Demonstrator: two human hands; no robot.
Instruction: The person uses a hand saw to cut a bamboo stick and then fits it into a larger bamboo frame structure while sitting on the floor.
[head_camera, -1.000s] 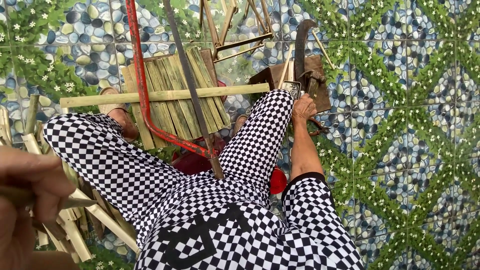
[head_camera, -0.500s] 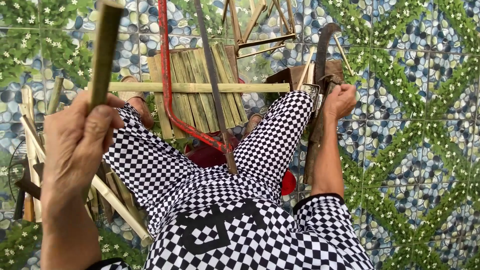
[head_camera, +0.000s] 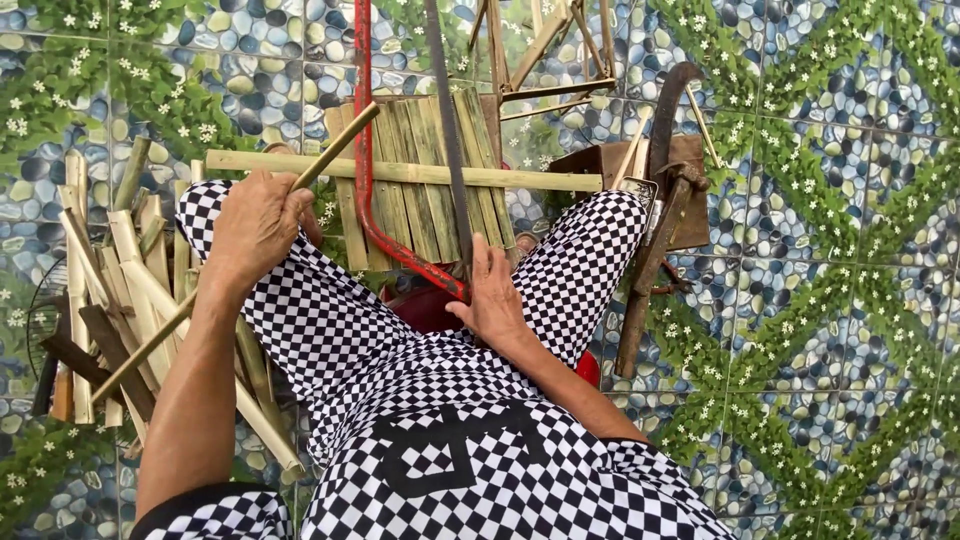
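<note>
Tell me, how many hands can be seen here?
2. The left hand grips a long bamboo stick above the left knee. The right hand rests between the knees on the red-framed saw. No other hands show.
</note>
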